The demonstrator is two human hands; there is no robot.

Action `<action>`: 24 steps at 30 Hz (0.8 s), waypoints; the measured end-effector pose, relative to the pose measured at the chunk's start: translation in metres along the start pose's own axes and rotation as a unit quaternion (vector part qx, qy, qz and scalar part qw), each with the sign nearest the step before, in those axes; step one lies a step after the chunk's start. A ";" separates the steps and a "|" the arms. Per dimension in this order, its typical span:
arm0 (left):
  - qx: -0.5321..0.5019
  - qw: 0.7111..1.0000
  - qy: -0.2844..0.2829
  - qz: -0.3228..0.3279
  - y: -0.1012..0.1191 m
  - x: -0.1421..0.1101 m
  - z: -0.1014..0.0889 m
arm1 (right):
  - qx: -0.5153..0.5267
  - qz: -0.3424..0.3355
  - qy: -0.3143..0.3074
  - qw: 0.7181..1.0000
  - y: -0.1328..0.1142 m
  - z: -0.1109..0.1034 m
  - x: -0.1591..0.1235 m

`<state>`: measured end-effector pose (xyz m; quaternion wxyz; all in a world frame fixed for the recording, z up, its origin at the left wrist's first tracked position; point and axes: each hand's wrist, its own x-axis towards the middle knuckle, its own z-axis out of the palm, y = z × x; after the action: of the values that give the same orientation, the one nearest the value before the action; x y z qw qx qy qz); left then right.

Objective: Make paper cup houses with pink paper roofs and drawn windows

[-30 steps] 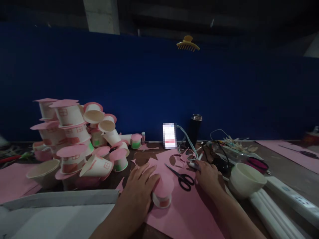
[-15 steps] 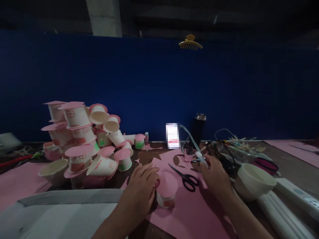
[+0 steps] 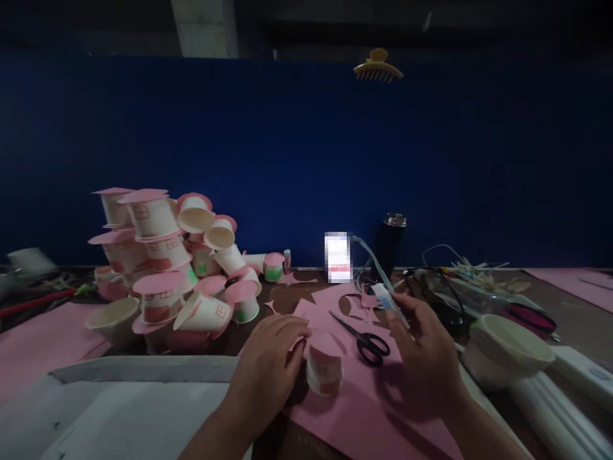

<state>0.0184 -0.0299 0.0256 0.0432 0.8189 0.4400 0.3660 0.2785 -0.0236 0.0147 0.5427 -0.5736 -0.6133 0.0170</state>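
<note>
A paper cup (image 3: 325, 375) stands upside down on a pink sheet (image 3: 368, 409), with drawn red marks on its side and a pink paper piece (image 3: 325, 344) on top. At its left, my left hand (image 3: 272, 358) has its fingers curled at the edge of that pink piece, which is bent up on this side. In my right hand (image 3: 426, 338) is a small white tube (image 3: 383, 298) with a blue label, its end pointing up and left. Between the hands lie black-handled scissors (image 3: 371, 348), blades angled away.
Pink-topped cups (image 3: 158, 249) are stacked on the left, behind a white tray (image 3: 143, 409). Toward the back stand a lit phone (image 3: 338, 259) and a black bottle (image 3: 391, 246). Stacked bowls (image 3: 510, 351) and a power strip (image 3: 584, 374) lie right. Paper scraps (image 3: 359, 306) lie behind the scissors.
My left fingers have tilted up the left side of the pink piece on the cup. My right hand has turned the tube, so more of it and its blue label show. The view has shifted slightly.
</note>
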 end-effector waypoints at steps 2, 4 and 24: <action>-0.019 0.998 0.037 -0.043 -0.001 -0.001 0.004 | 0.032 -0.028 -0.007 0.999 -0.008 -0.002 -0.004; -0.043 0.993 0.071 -0.085 -0.002 -0.001 0.010 | 0.048 -0.065 -0.016 0.997 -0.016 -0.003 -0.007; -0.192 0.906 0.064 -0.371 -0.044 0.004 0.042 | 0.229 0.086 -0.004 0.970 -0.035 0.003 -0.018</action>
<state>0.0164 0.0101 -0.0197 0.3036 0.5474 0.6351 0.4526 0.2481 -0.0462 0.0244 0.6532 -0.4851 -0.5436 0.2062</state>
